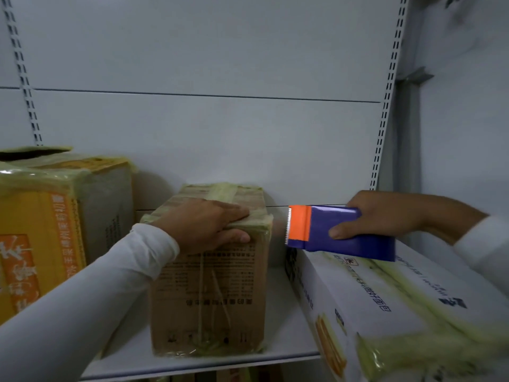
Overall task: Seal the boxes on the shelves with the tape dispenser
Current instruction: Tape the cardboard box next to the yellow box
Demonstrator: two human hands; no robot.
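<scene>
Sealing looked to be between strips on the metal shelf (286, 357): three cartons sat on it, all already carrying yellowish tape. Largest, the white box (385, 304) at right lay tilted toward the camera with tape bands along its top; blue Chinese characters ran along it but were too blurred and upside-down to read, plus a small orange picture on its front end. The yellow box (41, 230) at left, taped over its top edge, carried orange and white Chinese print, also not legible. The brown box (209, 293) stood between them, apart from both, its front covered in rows of small dark print that could not be read; tape crossed its top and ran down the front. The left hand (209, 224) lay flat on the brown box's top front edge, fingers straight across the tape and thumb down on the front face, pressing, not gripping. The right hand (385, 216) grasped the tape dispenser (338, 230), a blue body with an orange head and toothed blade pointing left, held in the air just right of the brown box and above the white box's near corner, no brand visible. Judged next move: bring the blade end onto the brown box's top while the left hand steadies it, then pull a strip across.
</scene>
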